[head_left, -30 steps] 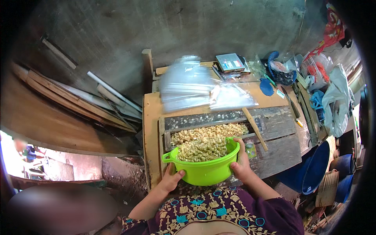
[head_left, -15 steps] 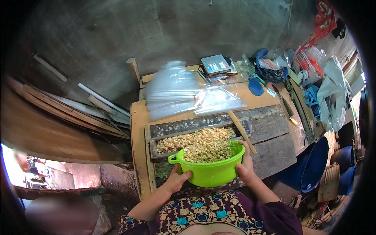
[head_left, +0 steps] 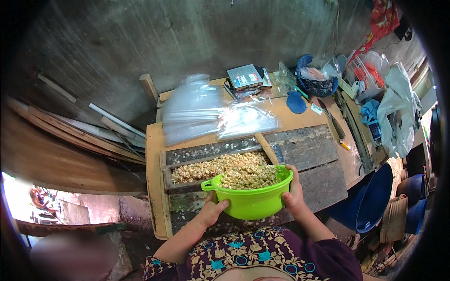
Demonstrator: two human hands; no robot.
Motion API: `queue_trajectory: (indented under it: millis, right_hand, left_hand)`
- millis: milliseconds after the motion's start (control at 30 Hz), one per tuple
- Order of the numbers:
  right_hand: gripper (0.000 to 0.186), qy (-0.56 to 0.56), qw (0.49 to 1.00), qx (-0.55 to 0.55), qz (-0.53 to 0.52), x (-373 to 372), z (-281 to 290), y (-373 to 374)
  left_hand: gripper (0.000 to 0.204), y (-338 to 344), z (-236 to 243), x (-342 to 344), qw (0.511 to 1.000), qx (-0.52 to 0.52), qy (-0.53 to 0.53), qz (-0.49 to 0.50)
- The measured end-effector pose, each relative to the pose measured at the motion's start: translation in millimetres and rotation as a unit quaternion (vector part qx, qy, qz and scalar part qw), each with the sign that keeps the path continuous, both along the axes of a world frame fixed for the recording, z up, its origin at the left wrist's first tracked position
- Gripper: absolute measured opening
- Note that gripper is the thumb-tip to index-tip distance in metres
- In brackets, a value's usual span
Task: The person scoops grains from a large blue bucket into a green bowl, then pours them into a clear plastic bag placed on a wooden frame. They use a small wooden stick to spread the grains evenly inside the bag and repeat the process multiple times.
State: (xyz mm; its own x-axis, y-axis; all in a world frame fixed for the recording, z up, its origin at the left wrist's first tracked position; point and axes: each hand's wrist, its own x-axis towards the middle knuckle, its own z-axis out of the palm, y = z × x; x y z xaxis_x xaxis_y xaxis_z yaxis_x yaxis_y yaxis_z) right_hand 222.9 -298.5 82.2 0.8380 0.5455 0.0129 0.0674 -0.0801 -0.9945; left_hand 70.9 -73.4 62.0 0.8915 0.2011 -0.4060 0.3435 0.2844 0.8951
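Both hands carry a lime-green plastic bowl (head_left: 251, 201), heaped with pale beige lumpy pieces (head_left: 248, 175), over the front of a wooden work board (head_left: 304, 180). My left hand (head_left: 213, 211) grips the bowl below its side handle, thumb against the wall. My right hand (head_left: 292, 196) holds the other side, fingers at the rim. Just behind the bowl, a long shallow wooden trough (head_left: 176, 185) holds similar pieces (head_left: 206, 166). A wooden stick (head_left: 263, 145) lies across the trough’s right end, its near end hidden behind the bowl.
Clear plastic bags (head_left: 192, 112) lie behind the trough. Boxes (head_left: 243, 77), a knife (head_left: 335, 122), a blue disc (head_left: 296, 102) and cluttered bags (head_left: 393, 112) stand farther back and right. Blue tubs (head_left: 368, 196) are below right, planks (head_left: 56, 126) lean left. A person (head_left: 41, 199) appears beyond the opening.
The view has shifted, so the table appears farther left. The bowl has moved rightward relative to the trough and now covers the stick’s near end. Both hands keep their grip.
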Motion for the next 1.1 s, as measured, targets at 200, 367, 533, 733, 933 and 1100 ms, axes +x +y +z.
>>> queue_trajectory:
  millis: [200,367,533,733,933,1100]
  right_hand:
    - [0.105,-0.027,0.999,-0.014,0.02,14.4,2.3,-1.5]
    - [0.104,-0.017,1.0,0.006,0.025,15.2,-4.5,-8.9]
    - [0.105,-0.019,0.998,0.038,0.043,17.7,-0.8,-22.3]
    - [0.1,-0.055,0.974,0.117,0.184,45.2,-18.7,-46.5]
    - [0.086,-0.033,0.936,0.189,0.296,67.0,26.8,-31.2]
    - [0.058,-0.249,0.952,-0.026,0.176,64.2,70.6,17.6]
  left_hand:
    - [0.084,-7.4,-9.5,-1.4,0.999,-0.032,-0.011,0.038]
    - [0.078,-13.5,7.9,6.9,0.998,-0.05,-0.011,0.024]
    - [0.074,-14.9,-3.1,-8.4,0.983,-0.18,-0.044,0.007]
    - [0.066,-0.4,7.3,-3.4,0.877,-0.466,-0.089,0.072]
    - [0.069,3.5,43.9,-18.0,0.953,-0.264,0.012,0.151]
    - [0.067,-2.0,46.0,-28.8,0.942,-0.224,-0.127,0.214]
